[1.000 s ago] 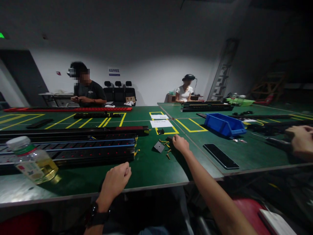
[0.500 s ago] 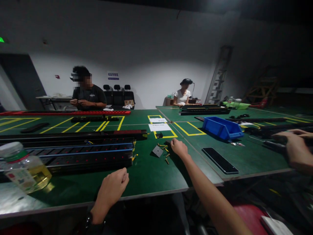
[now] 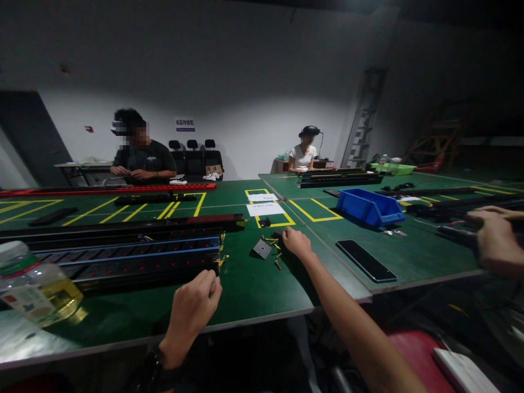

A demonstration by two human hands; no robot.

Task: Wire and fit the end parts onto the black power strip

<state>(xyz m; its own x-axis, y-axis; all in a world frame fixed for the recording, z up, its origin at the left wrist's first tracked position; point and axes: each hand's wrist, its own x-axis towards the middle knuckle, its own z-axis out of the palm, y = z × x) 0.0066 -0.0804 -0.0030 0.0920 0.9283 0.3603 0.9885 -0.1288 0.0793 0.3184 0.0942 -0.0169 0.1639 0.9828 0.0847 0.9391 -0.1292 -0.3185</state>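
Note:
My left hand (image 3: 195,299) is raised above the near edge of the table, its fingers curled in; whatever they hold, if anything, is hidden. Farther out, my right hand (image 3: 297,243) is closed beside several small brass-coloured pieces (image 3: 278,264) that look like screws or standoffs. Its fingertips face away from me, so I cannot see what is in them. A dark square plate (image 3: 262,249) with a small hole lies just left of those pieces. Behind it sits a small black part (image 3: 265,222).
Long black rails (image 3: 143,268) and a tilted drink bottle (image 3: 35,289) are on the left. A phone (image 3: 365,260) and blue bin (image 3: 370,208) stand right. At the right edge are a co-worker's hands (image 3: 497,240); two people sit across the green table (image 3: 245,297).
My left hand has shifted a little to the right and up. My right hand stays by the brass pieces, still closed. The whole view has moved slightly.

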